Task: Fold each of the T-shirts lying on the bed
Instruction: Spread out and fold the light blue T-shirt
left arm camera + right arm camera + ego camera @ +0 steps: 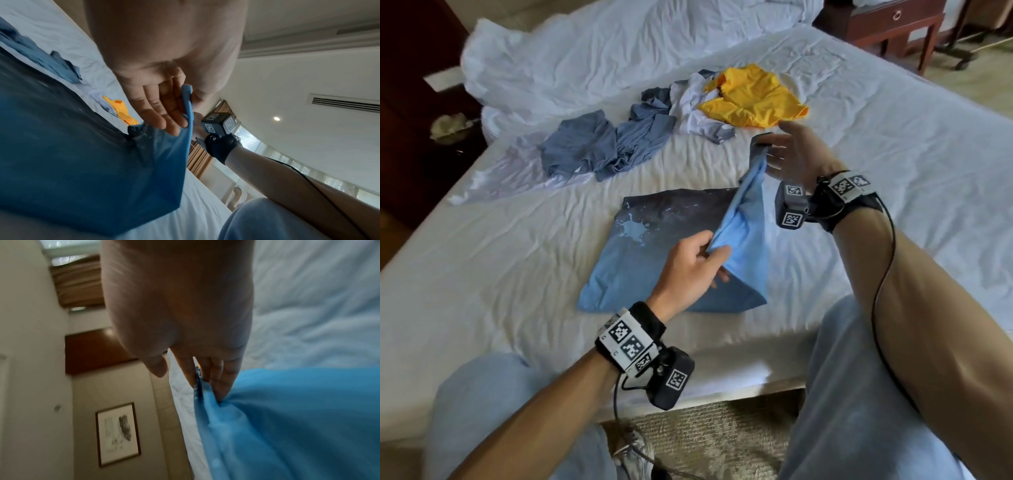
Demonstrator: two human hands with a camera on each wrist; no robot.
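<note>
The soft, limp blue T-shirt point(654, 253) is being lifted at its 3 o'clock edge, pinched by left hand point(688, 270) and right hand point(796, 150) fingers point(774, 161); corners are judged the best hold.

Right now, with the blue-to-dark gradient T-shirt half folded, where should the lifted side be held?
Pinch the gradient T-shirt along its raised right edge, from its right side: left hand at the near end, right hand at the far, dark end. That edge already stands clear of the white bed sheet, ready to swing leftward.
</note>
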